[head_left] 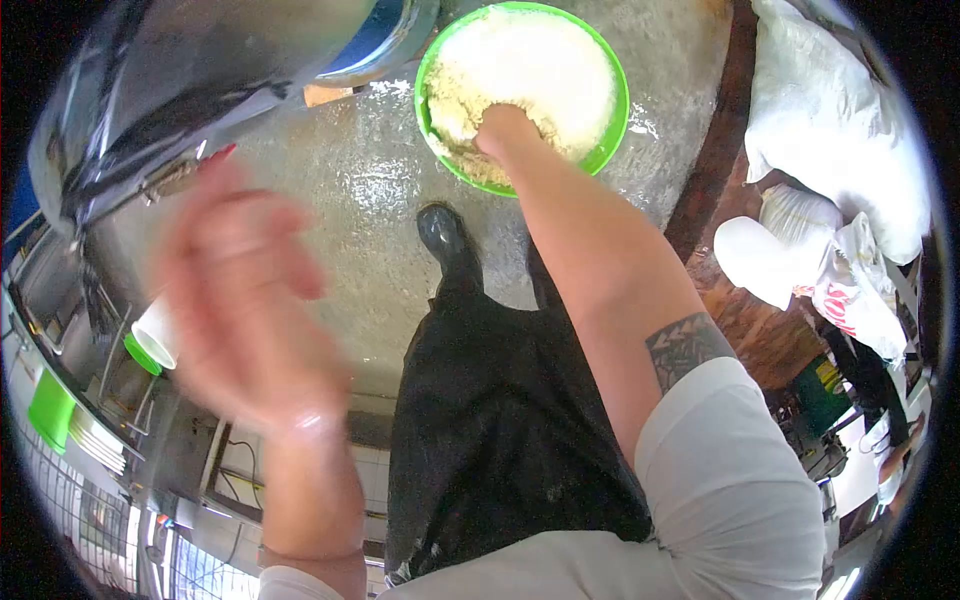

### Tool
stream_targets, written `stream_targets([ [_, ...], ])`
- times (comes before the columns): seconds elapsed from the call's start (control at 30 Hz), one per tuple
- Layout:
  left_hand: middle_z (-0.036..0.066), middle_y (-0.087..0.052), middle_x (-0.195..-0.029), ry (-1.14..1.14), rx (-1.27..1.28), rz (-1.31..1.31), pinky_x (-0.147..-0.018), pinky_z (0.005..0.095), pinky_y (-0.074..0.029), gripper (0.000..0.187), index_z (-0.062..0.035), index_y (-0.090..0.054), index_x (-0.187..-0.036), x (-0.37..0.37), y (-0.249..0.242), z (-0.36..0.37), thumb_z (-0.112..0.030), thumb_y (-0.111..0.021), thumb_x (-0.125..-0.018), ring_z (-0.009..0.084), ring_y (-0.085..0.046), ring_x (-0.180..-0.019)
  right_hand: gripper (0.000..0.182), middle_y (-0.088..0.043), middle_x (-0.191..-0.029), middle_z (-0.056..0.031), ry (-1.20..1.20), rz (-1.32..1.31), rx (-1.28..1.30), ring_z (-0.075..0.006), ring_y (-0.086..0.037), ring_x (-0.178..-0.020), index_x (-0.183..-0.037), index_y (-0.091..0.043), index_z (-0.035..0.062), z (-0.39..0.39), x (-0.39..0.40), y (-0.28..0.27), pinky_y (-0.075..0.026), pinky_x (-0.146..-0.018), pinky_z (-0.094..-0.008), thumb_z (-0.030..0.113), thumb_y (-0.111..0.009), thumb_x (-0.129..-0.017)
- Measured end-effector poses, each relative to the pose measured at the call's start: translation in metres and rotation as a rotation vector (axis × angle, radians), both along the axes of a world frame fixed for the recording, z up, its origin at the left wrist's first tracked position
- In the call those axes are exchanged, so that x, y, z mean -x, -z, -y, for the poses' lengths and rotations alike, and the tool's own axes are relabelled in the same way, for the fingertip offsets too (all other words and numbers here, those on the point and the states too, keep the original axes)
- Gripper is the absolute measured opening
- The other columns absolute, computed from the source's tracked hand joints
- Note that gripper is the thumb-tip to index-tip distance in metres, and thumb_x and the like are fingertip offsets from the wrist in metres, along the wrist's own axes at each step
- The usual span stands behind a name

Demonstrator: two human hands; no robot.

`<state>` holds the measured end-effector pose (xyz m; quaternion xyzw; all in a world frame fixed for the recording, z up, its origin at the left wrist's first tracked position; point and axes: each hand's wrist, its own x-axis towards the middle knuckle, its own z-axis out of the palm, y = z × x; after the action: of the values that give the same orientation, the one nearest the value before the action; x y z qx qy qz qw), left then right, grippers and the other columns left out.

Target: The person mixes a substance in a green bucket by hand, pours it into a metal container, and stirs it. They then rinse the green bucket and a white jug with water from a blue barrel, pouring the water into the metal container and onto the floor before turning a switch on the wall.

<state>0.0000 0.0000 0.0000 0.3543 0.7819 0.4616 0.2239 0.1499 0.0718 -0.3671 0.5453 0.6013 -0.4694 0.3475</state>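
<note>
Item 1. Left hand (245,300): one, raised in the near left of the view, blurred, fingers spread apart, palm bare, holding nothing. No thing touches it; nearest to it is a white cup (158,335) lying on the steel fittings at the left edge.

Item 2. Black apron (500,430): one, hanging down the middle of the view, with one dark boot (445,235) showing on the floor (340,190) below it.

Item 3. Right hand (505,125): one, on a bare arm with a tattoo near the sleeve, reaching down into the bowl. The fingers are sunk in the mixture, so whether they are curled shut or spread cannot be told.

Item 4. Green bowl (618,125): one, round, standing on the grey floor just beyond the boot, near the floor's far edge. It holds a pale crumbly mass; the side around the hand looks damp, yellowish and clumped, while the far side is white and dry. Judged from this, the mixing is partly done, with a good share of dry powder not yet worked in.

Item 5. Spilled white powder: scattered patches on the floor beside the bowl.

Item 6. White sacks (850,130): at least two, heaped at the right edge.

Item 7. Large metal vessel (200,80): one, far left, beside the bowl.
</note>
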Motion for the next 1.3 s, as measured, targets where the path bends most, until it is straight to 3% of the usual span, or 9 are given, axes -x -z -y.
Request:
stream_targets([
  [0.03,0.010,-0.071,-0.095,0.094,0.197,0.122,-0.058,0.0267,-0.050,0.036,-0.0001,-0.065,-0.129,-0.008,0.009,0.012,-0.027,-0.063,-0.106,0.0116,-0.061,-0.070,0.043,-0.066,-0.137,-0.0212,0.116,-0.019,-0.105,-0.0300,-0.063,-0.132,-0.131,-0.073,0.0130,0.014,0.004,0.012,-0.048,-0.111,-0.0455,0.028,-0.073,-0.091],
  [0.17,0.027,-0.068,-0.117,0.539,0.513,-0.179,-0.096,0.0477,-0.053,0.046,0.0058,-0.056,-0.141,-0.018,0.150,-0.009,-0.022,-0.060,-0.104,0.0400,-0.068,-0.103,0.033,-0.073,-0.129,-0.0139,0.110,-0.023,-0.317,-0.0285,-0.064,-0.128,-0.124,-0.077,0.0120,-0.024,-0.002,0.043,-0.049,-0.109,-0.0489,0.024,-0.068,-0.094],
  [0.37,0.028,-0.068,-0.121,0.625,0.608,-0.284,-0.096,0.0519,-0.051,0.039,-0.0028,-0.064,-0.133,0.003,0.247,-0.060,-0.029,-0.052,-0.107,0.0450,-0.066,-0.111,0.035,-0.071,-0.133,-0.0112,-0.212,0.017,-0.263,-0.0281,-0.063,-0.130,-0.127,-0.075,0.0129,-0.046,0.006,0.056,-0.047,-0.111,-0.0476,0.026,-0.066,-0.096],
  [0.53,0.026,-0.072,-0.109,0.738,0.811,-0.328,-0.097,0.0529,-0.051,0.033,0.0001,-0.069,-0.110,0.013,0.249,-0.089,-0.027,-0.050,-0.107,0.0443,-0.067,-0.108,0.036,-0.069,-0.136,-0.0089,-0.432,0.045,-0.241,-0.0278,-0.062,-0.131,-0.130,-0.074,0.0136,-0.056,-0.004,0.068,-0.046,-0.112,-0.0465,0.028,-0.064,-0.098],
  [0.93,0.026,-0.072,-0.112,0.635,0.866,-0.247,-0.097,0.0529,-0.052,0.030,-0.0029,-0.073,-0.113,0.013,0.248,-0.094,-0.025,-0.055,-0.105,0.0439,-0.068,-0.110,0.040,-0.065,-0.144,-0.0034,-1.010,0.018,-0.244,-0.0271,-0.059,-0.134,-0.137,-0.070,0.0153,-0.049,-0.054,-0.026,-0.044,-0.116,-0.0439,0.032,-0.059,-0.102],
  [0.97,0.026,-0.072,-0.112,0.634,0.863,-0.247,-0.097,0.0529,-0.052,0.030,-0.0029,-0.073,-0.113,0.014,0.249,-0.095,-0.025,-0.055,-0.105,0.0439,-0.068,-0.110,0.040,-0.065,-0.144,-0.0034,-1.011,0.020,-0.246,-0.0271,-0.059,-0.134,-0.137,-0.070,0.0153,-0.047,-0.059,-0.032,-0.044,-0.116,-0.0439,0.032,-0.059,-0.102],
  [1.03,0.027,-0.072,-0.112,0.679,0.886,-0.261,-0.098,0.0521,-0.052,0.029,-0.0032,-0.074,-0.113,0.015,0.251,-0.096,-0.023,-0.056,-0.103,0.0438,-0.068,-0.110,0.050,-0.059,-0.151,-0.0127,-0.437,-0.196,-0.347,-0.0347,-0.049,-0.142,-0.141,-0.066,0.0137,-0.044,-0.063,-0.048,-0.034,-0.123,-0.0440,0.045,-0.055,-0.103],
  [1.13,0.027,-0.072,-0.113,0.700,0.846,-0.312,-0.099,0.0504,-0.052,0.028,-0.0028,-0.076,-0.108,0.014,0.256,-0.095,-0.022,-0.056,-0.101,0.0433,-0.068,-0.110,0.060,-0.045,-0.164,-0.0062,-0.273,-0.220,-0.225,-0.0310,-0.039,-0.152,-0.144,-0.064,0.0152,-0.066,-0.071,-0.125,-0.029,-0.127,-0.0459,0.058,-0.050,-0.103],
  [1.3,0.027,-0.071,-0.114,0.746,0.848,-0.372,-0.097,0.0517,-0.052,0.031,-0.0023,-0.075,-0.107,0.016,0.259,-0.097,-0.025,-0.053,-0.103,0.0452,-0.068,-0.109,0.071,-0.032,-0.171,-0.0080,-0.432,-0.099,-0.507,-0.0264,-0.027,-0.158,-0.156,-0.050,0.0162,-0.105,-0.042,-0.098,-0.023,-0.130,-0.0484,0.064,-0.045,-0.103],
])
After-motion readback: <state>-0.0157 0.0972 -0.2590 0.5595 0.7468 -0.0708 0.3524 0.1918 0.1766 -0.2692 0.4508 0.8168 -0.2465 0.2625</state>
